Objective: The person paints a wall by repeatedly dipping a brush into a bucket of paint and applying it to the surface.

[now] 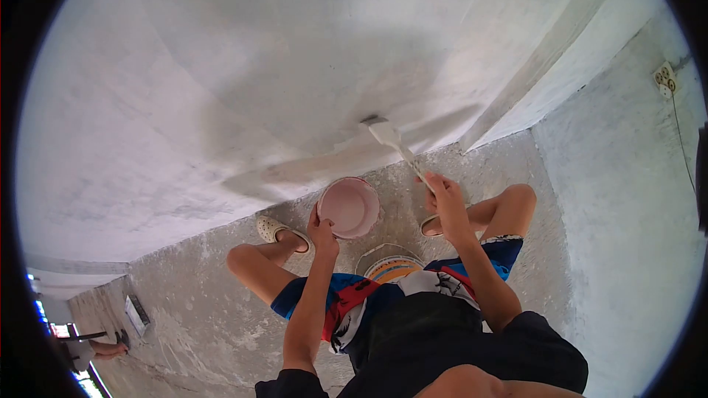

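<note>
My right hand (445, 195) is closed around the long handle of a paint brush (386, 135). The brush's dark bristle end is right at the wall (295, 74), low down, over a greyish, damp-looking patch. In my left hand (322, 230) is the rim of a pink bucket (349, 208), thumb over the edge and fingers on the outside. Pale pinkish liquid shows inside the bucket, and its rim is smeared. The bucket is between my feet, close to the foot of the wall.
I sit on a round container with a yellow-orange label (392, 268). The concrete floor (199, 324) is rough and spattered. A side wall at right carries a socket block (665, 79) with a hanging cord. At far left are a flat tray-like object (136, 315) and another person's legs (110, 348).
</note>
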`<state>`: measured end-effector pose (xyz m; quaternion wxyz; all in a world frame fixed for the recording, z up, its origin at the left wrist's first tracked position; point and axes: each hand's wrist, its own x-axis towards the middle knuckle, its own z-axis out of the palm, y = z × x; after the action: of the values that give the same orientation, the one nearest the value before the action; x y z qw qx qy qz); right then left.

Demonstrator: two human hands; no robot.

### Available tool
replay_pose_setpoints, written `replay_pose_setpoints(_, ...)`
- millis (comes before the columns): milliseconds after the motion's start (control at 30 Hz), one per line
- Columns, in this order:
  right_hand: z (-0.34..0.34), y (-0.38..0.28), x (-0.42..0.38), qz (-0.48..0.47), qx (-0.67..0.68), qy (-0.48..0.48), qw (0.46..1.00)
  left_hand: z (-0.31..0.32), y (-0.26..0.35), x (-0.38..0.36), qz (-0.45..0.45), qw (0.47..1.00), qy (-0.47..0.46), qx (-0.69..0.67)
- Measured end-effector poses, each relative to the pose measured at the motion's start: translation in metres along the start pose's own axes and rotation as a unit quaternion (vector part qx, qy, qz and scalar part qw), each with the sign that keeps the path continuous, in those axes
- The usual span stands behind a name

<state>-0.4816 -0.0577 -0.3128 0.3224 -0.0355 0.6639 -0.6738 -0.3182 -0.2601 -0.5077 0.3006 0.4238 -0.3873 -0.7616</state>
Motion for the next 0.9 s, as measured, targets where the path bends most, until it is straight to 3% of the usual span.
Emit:
replay_pose_setpoints(267,0.008,-0.076,-0.045,-0.11,0.046,-0.012,0.993,-0.007,-0.011,0.009,0.002,1.0,0.0,-0.016)
replay_pose_setpoints(400,-0.003,-0.075,-0.061,-0.129,0.019,-0.008,0.991,-0.004,-0.007,0.004,0.0,1.0,0.01,-0.014)
replay_pose_setpoints(500,-0.013,-0.033,-0.054,-0.112,-0.007,0.009,0.994,-0.001,-0.002,0.002,-0.002,1.0,0.028,-0.003)
replay_pose_setpoints(667,-0.043,0.11,-0.013,-0.063,-0.064,0.052,0.995,-0.007,-0.004,0.003,-0.009,1.0,0.013,0.016)
replay_pose_setpoints(733,-0.051,0.148,0.009,-0.004,-0.15,0.066,0.986,-0.008,-0.003,0.002,-0.011,0.999,0.016,0.027)
replay_pose_setpoints(900,-0.04,0.147,0.055,0.033,-0.107,0.022,0.993,-0.009,-0.004,0.003,-0.018,1.0,0.021,-0.008)
